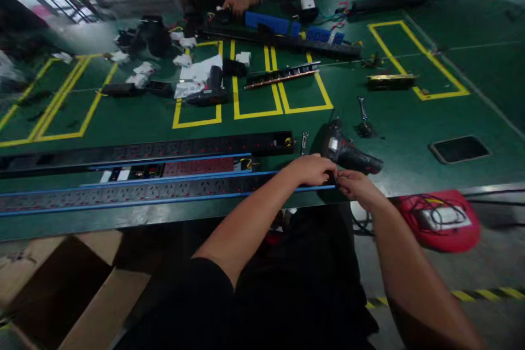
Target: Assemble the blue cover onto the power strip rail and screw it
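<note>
- Far left, below the table edge: open cardboard box (pixel 61 290) on the floor, well apart from both hands.
- Across the near edge of the green table (pixel 410 120): long blue-edged power strip (pixel 135 191) with rows of sockets, running from the left border to the hands; likely stiff along its length but awkward, prone to sag or swing if lifted from one end only, so best gripped along the rails near the middle, or at both ends.
- Just behind it: a part-assembled strip (pixel 176 168) with red inner parts showing, and a black strip housing (pixel 143 150) beyond.
- Left hand (pixel 314 169): resting on the strip's right end, fingers curled down over it; exact grip cannot be told.
- Right hand (pixel 359 188): touching the same end, fingertips pinched close at something small; too blurred to name.
- Just behind the hands: black power screwdriver (pixel 348 153) lying on its side, probably the heaviest item here.
- Right, below the table: red stool (pixel 441 221) with a cable on it.
- Far side: another person's hand (pixel 235 4) at blue parts.
</note>
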A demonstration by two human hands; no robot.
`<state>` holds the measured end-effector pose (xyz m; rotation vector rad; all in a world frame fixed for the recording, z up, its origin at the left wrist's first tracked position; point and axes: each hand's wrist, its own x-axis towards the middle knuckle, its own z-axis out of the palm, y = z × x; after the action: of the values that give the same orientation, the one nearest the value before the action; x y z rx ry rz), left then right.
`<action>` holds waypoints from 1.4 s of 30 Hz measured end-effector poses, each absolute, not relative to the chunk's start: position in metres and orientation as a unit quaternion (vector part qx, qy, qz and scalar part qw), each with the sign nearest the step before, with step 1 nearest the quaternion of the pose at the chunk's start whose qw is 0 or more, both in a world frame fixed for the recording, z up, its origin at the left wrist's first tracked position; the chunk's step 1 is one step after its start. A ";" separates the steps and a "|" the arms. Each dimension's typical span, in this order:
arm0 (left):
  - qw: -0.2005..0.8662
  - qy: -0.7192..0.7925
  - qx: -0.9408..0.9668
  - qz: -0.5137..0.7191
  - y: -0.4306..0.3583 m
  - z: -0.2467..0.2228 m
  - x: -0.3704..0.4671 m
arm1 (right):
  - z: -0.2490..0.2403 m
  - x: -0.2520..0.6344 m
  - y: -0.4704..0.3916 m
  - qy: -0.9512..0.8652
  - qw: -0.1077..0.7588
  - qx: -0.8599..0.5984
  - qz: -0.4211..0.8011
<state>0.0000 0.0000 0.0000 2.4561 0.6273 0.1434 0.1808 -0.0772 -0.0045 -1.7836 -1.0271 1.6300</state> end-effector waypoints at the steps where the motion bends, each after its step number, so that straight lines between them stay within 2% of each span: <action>1: 0.297 0.234 0.924 0.054 0.000 0.000 -0.001 | -0.005 0.181 -0.077 -0.378 0.257 -0.656 0.601; 29: 0.310 0.244 0.918 0.047 0.001 0.000 -0.002 | -0.001 0.180 -0.078 -0.370 0.256 -0.656 0.606; 42: 0.301 0.243 0.921 0.042 0.001 0.003 -0.002 | -0.002 0.181 -0.079 -0.357 0.285 -0.654 0.603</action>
<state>-0.0024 0.0008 0.0027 2.4450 0.6449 0.1116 0.1805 -0.0789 -0.0017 -1.7495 -0.9545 1.6121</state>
